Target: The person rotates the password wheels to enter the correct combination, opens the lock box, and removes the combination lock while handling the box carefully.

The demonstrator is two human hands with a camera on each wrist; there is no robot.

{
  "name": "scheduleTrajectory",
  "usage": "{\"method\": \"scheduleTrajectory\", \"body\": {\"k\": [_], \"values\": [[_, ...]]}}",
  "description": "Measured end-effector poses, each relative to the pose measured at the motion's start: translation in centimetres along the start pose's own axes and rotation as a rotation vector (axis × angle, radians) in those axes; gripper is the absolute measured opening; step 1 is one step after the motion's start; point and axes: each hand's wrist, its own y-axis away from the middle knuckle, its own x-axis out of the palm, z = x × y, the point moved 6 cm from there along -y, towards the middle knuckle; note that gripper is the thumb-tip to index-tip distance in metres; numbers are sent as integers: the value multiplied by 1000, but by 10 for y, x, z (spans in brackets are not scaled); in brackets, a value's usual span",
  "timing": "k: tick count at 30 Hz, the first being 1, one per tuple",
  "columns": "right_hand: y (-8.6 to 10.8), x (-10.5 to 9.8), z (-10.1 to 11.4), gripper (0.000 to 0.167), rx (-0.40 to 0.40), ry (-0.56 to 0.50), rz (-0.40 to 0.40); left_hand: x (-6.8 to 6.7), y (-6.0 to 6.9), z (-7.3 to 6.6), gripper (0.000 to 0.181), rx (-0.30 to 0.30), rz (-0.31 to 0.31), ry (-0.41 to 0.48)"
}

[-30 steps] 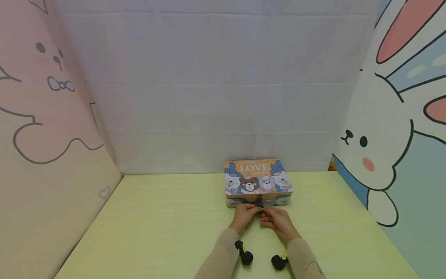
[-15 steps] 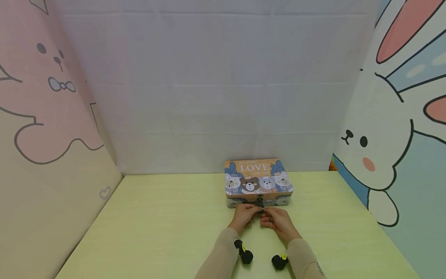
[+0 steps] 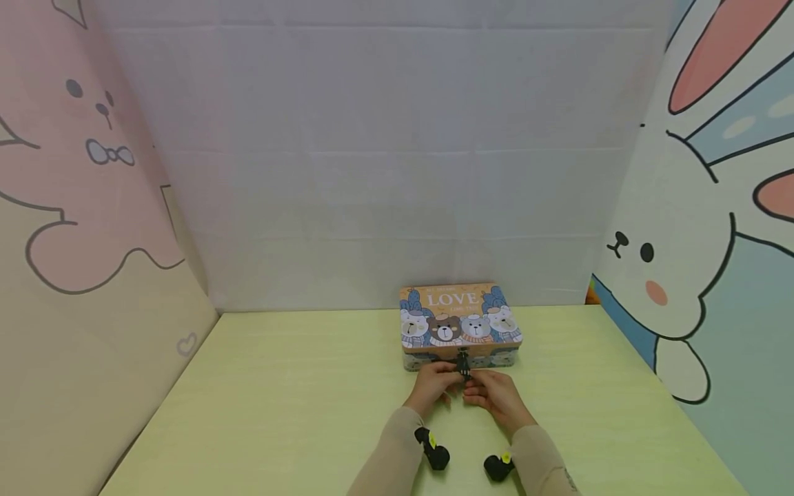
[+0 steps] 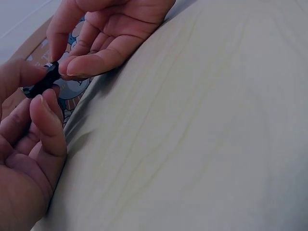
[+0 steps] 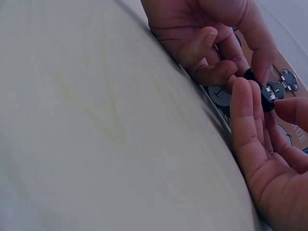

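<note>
A closed box with "LOVE" and bears on its lid (image 3: 462, 315) lies on the table, its metal clasp (image 5: 289, 80) at the front. At the clasp is a small black lock (image 4: 42, 83), with metal parts on one side (image 5: 268, 93). My left hand (image 3: 429, 388) pinches the lock between thumb and fingers from the left. From the right, my right hand (image 3: 498, 397) pinches its other end with thumb and fingertips. The fingers hide part of the lock in both wrist views.
The pale yellow-green table (image 3: 298, 386) extends on both sides of the box. Behind it hangs a white cloth backdrop (image 3: 384, 172). Panels with cartoon animals stand at the left (image 3: 105, 227) and the right (image 3: 676, 289).
My left hand has shifted very slightly, and more of the black lock and clasp shows between the hands. My right hand and the box have hardly moved.
</note>
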Motion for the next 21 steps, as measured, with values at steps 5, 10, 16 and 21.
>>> {"method": "scheduleTrajectory", "body": {"k": [5, 10, 16, 21], "values": [[0, 0, -1, 25, 1, 8, -10, -1, -2, 1, 27, -4, -2, -14], [1, 0, -1, 24, 2, 4, -13, 0, 0, 0, 29, 8, -7, -30], [1, -1, -1, 21, -2, 6, -14, 2, 1, -1, 32, 11, -2, -42], [3, 1, 1, 20, -7, -7, 11, 2, 1, -3, 30, 17, -15, -44]]}}
